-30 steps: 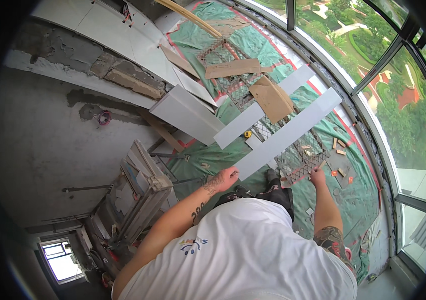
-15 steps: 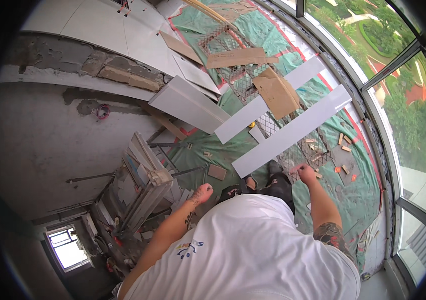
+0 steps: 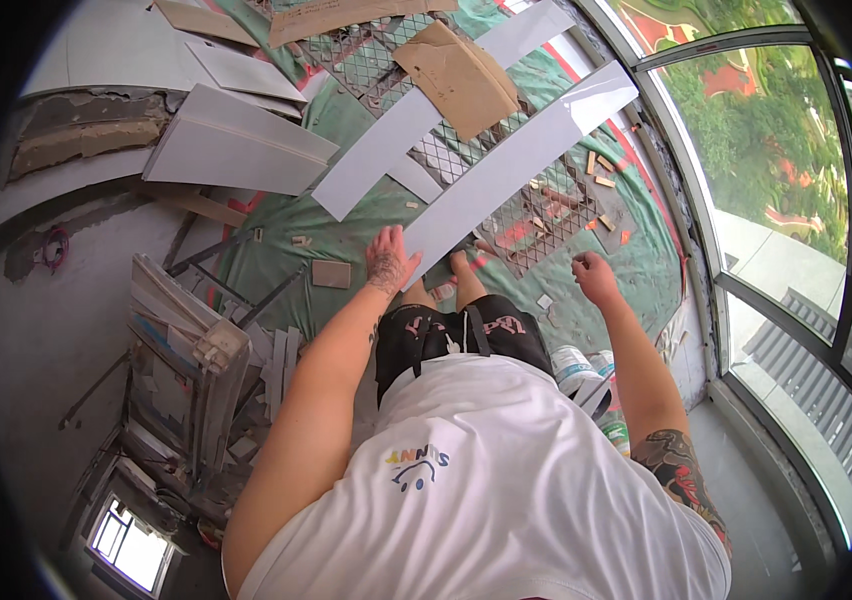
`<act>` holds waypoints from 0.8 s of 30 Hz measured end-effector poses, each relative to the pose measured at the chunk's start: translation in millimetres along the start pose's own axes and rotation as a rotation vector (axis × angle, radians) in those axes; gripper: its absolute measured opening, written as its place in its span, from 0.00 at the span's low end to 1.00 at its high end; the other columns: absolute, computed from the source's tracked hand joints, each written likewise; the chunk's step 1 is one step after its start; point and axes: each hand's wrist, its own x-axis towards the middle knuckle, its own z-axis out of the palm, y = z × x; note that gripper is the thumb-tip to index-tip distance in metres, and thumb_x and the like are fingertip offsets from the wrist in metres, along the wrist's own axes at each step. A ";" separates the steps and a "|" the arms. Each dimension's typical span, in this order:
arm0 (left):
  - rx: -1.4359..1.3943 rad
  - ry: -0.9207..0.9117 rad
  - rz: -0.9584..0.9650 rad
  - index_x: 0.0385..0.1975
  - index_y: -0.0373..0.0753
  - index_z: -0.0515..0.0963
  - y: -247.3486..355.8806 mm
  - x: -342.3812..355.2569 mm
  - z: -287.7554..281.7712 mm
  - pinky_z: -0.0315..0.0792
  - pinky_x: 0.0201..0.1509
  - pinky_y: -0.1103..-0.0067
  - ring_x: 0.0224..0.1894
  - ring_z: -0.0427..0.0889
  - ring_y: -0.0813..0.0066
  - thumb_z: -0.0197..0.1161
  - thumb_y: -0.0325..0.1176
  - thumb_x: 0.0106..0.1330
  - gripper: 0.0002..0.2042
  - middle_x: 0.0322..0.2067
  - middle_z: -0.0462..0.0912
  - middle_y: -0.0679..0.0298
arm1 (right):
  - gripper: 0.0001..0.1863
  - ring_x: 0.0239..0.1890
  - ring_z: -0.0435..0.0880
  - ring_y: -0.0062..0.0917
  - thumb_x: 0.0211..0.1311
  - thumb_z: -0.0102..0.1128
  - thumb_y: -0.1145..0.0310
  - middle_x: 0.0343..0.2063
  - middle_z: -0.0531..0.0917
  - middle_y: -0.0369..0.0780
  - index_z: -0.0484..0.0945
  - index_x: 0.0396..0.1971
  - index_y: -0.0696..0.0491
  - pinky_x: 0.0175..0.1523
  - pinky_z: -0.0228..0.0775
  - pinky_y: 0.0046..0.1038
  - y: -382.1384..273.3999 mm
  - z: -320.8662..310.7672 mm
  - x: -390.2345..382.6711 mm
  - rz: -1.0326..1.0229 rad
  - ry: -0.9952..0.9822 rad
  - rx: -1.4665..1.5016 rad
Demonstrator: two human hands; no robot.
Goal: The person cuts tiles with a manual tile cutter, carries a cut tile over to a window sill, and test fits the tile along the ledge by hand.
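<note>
My left hand (image 3: 389, 258) is at the near end of a long, glossy white board (image 3: 506, 170), fingers apart and touching or just beside its left edge; I cannot tell which. My right hand (image 3: 594, 278) hangs right of that board above a green sheet (image 3: 636, 300), its fingers curled; whether anything is inside is hidden. A shorter white strip (image 3: 356, 175) lies left of the long board, with folded cardboard (image 3: 451, 75) over it. A wire mesh (image 3: 526, 240) with small wooden offcuts (image 3: 601, 165) beside it lies under and around the boards.
Wide pale panels (image 3: 236, 145) lie at the upper left. A metal trestle (image 3: 236, 250) and stacked boards (image 3: 186, 360) stand left of me. Pails (image 3: 576, 370) sit by my right leg. A curved glass window wall (image 3: 766, 170) runs along my right; a wire coil (image 3: 51, 250) is at far left.
The view has shifted, so the boards sit higher and further left. My left hand has moved up to the long board's near end. My right hand has risen in the picture.
</note>
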 end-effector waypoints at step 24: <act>0.129 0.090 0.065 0.72 0.59 0.51 95.9 66.9 58.1 0.47 0.69 0.45 0.71 0.52 0.50 0.76 0.47 0.49 0.50 0.67 0.50 0.52 | 0.16 0.39 0.86 0.40 0.63 0.58 0.62 0.36 0.86 0.49 0.80 0.44 0.59 0.47 0.76 0.36 -3.2 32.1 6.1 0.059 -0.076 -0.076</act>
